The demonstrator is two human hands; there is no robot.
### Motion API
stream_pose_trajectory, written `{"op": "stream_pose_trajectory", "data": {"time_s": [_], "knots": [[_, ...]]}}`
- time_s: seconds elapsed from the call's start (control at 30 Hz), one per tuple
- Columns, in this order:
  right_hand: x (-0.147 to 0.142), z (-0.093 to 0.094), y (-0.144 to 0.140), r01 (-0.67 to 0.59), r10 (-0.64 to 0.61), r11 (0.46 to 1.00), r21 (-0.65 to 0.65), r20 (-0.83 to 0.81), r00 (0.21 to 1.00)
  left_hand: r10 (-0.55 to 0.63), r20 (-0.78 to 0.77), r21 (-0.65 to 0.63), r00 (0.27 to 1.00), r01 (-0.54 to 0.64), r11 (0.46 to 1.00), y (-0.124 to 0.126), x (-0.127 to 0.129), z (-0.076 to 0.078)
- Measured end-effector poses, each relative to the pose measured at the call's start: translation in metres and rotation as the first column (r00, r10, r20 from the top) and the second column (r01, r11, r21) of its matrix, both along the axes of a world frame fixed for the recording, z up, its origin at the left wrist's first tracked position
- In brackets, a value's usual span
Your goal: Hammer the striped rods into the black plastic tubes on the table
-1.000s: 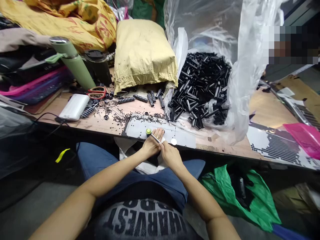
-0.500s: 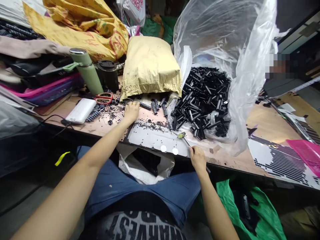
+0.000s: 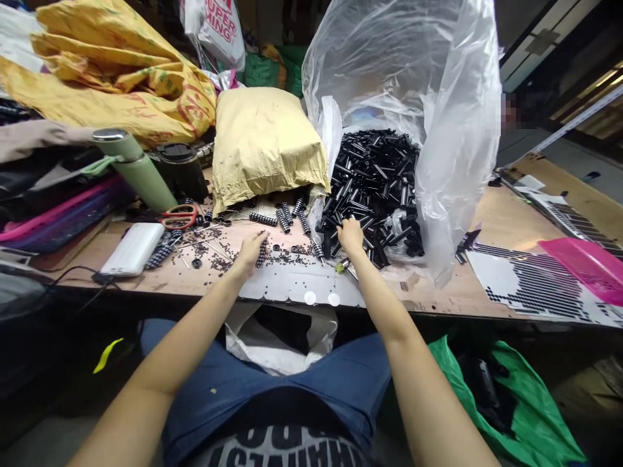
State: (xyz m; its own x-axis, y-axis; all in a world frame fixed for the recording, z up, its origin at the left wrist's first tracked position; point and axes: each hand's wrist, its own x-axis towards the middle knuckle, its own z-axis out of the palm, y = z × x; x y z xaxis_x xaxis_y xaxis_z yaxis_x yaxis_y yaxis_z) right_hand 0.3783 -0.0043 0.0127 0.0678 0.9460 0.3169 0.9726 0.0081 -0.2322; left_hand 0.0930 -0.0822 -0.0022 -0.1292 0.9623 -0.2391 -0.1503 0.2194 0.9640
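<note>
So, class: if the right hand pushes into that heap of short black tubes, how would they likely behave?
The black tubes look round and glossy, so they would probably roll and slide over each other. Piled loosely in the clear plastic bag, the heap would likely shift around the right hand. Each looks small, probably light and stiff.

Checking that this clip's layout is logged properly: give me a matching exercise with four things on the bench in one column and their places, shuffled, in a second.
Things:
1. scissors
2. power bank
3. black tubes
4. screwdriver

Places:
A. heaped in the clear plastic bag
B. on the table under the right hand
C. left end, a cable plugged in
D. before the green flask

Pairs: 1-D, 2-C, 3-A, 4-B
</note>
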Motion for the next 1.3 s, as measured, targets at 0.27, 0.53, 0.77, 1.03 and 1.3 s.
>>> {"op": "stream_pose_trajectory", "data": {"time_s": [0.27, 0.53, 0.77, 1.03, 1.3], "knots": [[0.028, 0.034, 0.0, 0.015, 0.202, 0.879, 0.477, -0.398, 0.895, -0.019, 0.187, -0.004, 0.982, 0.02, 1.0, -0.031, 0.036, 0.015], [-0.045, 0.014, -0.075, -0.307, 0.491, 0.868, 0.389, -0.762, 0.422, -0.333, 0.346, -0.039, 0.877, 0.368, 0.929, -0.039, 0.068, 0.039], [-0.05, 0.038, -0.126, -0.675, 0.655, 0.738, 0.025, -0.269, 0.706, -0.208, 0.14, 0.017, 0.968, 0.207, 0.978, -0.062, 0.068, 0.03], [-0.05, 0.035, -0.149, -0.631, 0.624, 0.772, 0.069, -0.265, 0.735, -0.223, 0.303, 0.134, 0.927, 0.19, 0.973, -0.075, 0.069, 0.03], [-0.069, 0.025, -0.18, -0.681, 0.717, 0.693, 0.239, -0.332, 0.613, -0.119, 0.378, 0.052, 0.918, 0.107, 0.993, -0.086, 0.077, 0.028]]}}
